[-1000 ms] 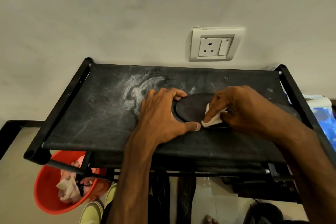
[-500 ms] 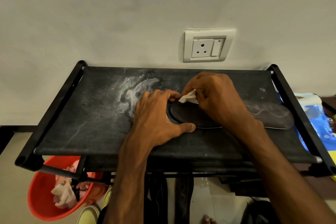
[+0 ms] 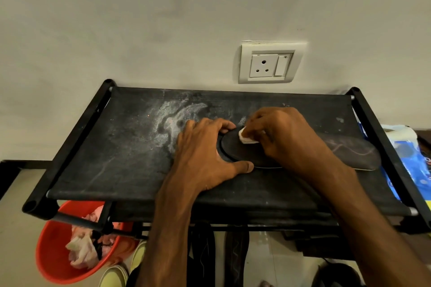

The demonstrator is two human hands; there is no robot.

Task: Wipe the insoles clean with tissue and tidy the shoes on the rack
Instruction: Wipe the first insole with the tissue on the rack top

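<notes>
A dark insole (image 3: pixel 238 151) lies lengthwise on the top shelf of the black shoe rack (image 3: pixel 121 151), its right end (image 3: pixel 356 154) showing pale scuff lines. My left hand (image 3: pixel 205 154) curls round the insole's left end, thumb on the near edge and fingers on the far edge, holding it down. My right hand (image 3: pixel 284 137) pinches a small folded white tissue (image 3: pixel 246 137) and presses it on the insole near its far left part. The insole's middle is hidden under my right hand.
The shelf fabric has a dusty white stain (image 3: pixel 177 116) left of my hands. A wall socket (image 3: pixel 270 63) sits above the rack. An orange tub (image 3: pixel 56 247) with used tissues stands below left, beside yellow-green shoes (image 3: pixel 114 275). Blue packaging (image 3: pixel 415 161) lies to the right. Dark shoes sit on lower shelves.
My right hand with the tissue went from the insole's near edge up to its far left edge, then came back slightly onto the surface. My left hand kept its hold.
</notes>
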